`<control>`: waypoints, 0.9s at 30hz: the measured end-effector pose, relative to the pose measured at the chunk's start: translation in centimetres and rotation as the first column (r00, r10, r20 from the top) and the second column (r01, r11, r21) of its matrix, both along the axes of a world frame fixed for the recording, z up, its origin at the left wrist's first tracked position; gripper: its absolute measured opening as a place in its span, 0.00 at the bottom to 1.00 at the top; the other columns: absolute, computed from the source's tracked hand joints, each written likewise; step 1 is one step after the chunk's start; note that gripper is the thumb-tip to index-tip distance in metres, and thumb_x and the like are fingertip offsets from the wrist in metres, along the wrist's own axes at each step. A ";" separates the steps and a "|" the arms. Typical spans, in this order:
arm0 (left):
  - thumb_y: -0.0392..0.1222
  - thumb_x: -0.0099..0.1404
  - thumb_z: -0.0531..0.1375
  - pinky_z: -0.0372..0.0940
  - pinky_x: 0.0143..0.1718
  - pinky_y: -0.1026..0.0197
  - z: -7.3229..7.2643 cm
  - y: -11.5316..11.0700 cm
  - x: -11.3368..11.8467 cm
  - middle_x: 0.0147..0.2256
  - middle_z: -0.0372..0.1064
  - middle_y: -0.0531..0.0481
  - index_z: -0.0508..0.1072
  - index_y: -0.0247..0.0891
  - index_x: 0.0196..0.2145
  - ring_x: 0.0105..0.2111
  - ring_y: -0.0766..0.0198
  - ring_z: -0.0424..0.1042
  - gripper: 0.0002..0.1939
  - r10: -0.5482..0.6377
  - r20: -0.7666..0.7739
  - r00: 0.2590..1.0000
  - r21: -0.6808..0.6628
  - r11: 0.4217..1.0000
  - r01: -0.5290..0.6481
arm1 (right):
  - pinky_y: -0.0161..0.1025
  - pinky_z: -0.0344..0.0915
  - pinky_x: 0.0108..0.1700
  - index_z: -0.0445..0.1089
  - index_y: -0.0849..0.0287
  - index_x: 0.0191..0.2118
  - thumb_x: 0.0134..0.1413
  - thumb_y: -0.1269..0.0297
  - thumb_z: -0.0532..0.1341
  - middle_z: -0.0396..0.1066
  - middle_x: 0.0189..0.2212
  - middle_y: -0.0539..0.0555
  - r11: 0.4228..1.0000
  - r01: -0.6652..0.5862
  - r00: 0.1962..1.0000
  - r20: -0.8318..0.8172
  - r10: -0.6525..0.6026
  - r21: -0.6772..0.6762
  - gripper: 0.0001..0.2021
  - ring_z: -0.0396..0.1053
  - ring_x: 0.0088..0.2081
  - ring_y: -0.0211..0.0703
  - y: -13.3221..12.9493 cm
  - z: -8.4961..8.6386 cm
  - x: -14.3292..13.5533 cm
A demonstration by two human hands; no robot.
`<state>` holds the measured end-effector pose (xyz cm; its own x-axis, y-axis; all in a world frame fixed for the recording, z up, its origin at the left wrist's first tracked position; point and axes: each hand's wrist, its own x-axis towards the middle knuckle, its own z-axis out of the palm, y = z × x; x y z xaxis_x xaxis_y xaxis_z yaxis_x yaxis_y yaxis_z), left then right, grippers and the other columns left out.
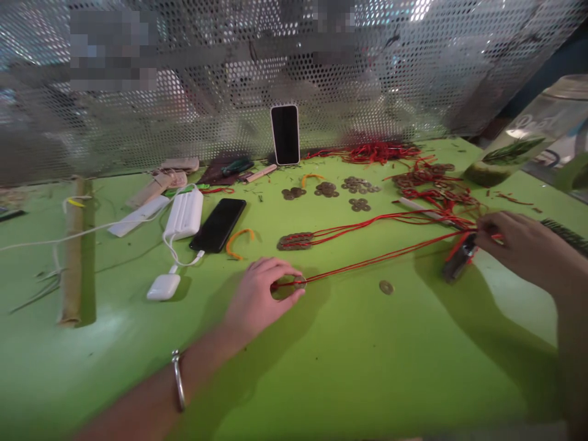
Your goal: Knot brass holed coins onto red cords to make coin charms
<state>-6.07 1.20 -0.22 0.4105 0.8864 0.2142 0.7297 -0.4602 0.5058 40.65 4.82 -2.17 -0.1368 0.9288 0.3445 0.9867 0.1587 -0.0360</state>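
Between the thumb and forefinger of my left hand (264, 294) is a round holed coin (300, 282), with red cord (372, 261) passing through it. The cord runs taut to the right, where the closed fingers of my right hand (519, 245) pinch its other end. Just below those fingers is a dark, oblong object with red on it (454, 263); its kind is unclear, and I cannot tell whether I hold it. A bundle of overlapping coins (295, 241), laced with red cords, lies behind my left hand. One loose coin (386, 287) rests in front of the taut cord.
Small coin piles (326, 189) and tangled red cords (432, 184) lie farther back. A propped phone (285, 135) stands against the perforated metal screen (206, 92). Left are a black phone (219, 225), a white power bank (184, 213) and a bamboo piece (73, 263). A jar (519, 141) stands right.
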 end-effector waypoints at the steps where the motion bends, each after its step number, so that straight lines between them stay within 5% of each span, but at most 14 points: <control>1: 0.44 0.59 0.64 0.65 0.45 0.52 0.0 0.0 -0.1 0.39 0.72 0.50 0.76 0.43 0.39 0.42 0.58 0.69 0.09 -0.001 -0.012 1.000 -0.001 1.000 0.001 | 0.43 0.61 0.35 0.56 0.54 0.29 0.46 0.54 0.50 0.64 0.26 0.55 1.000 0.021 1.000 0.003 -0.021 0.002 0.09 0.64 0.29 0.49 0.0 0.0 0.2; 11: 0.43 0.58 0.64 0.64 0.46 0.51 -0.2 0.4 -0.5 0.40 0.71 0.50 0.75 0.43 0.37 0.42 0.58 0.69 0.08 -0.028 -0.050 0.998 -0.020 0.999 0.027 | 0.44 0.60 0.37 0.56 0.53 0.30 0.44 0.54 0.52 0.66 0.28 0.59 0.971 0.231 0.972 -0.019 -0.232 -0.064 0.09 0.64 0.31 0.51 -0.8 -0.3 2.5; 23: 0.45 0.57 0.66 0.65 0.45 0.51 0.3 0.5 -0.5 0.40 0.72 0.48 0.77 0.43 0.40 0.43 0.56 0.68 0.12 -0.070 -0.115 0.991 -0.048 0.997 0.065 | 0.46 0.62 0.37 0.58 0.54 0.28 0.44 0.56 0.54 0.67 0.27 0.61 0.923 0.315 0.949 0.067 -0.307 -0.220 0.08 0.65 0.31 0.52 -1.3 -0.2 3.1; 27: 0.48 0.56 0.66 0.65 0.46 0.50 0.6 0.7 -0.9 0.43 0.72 0.48 0.74 0.45 0.47 0.44 0.55 0.68 0.20 -0.123 -0.162 0.979 -0.065 0.991 0.114 | 0.53 0.63 0.41 0.68 0.57 0.37 0.52 0.52 0.51 0.70 0.39 0.66 0.941 0.325 0.926 0.171 -0.337 0.095 0.16 0.66 0.42 0.62 -1.7 0.5 -0.1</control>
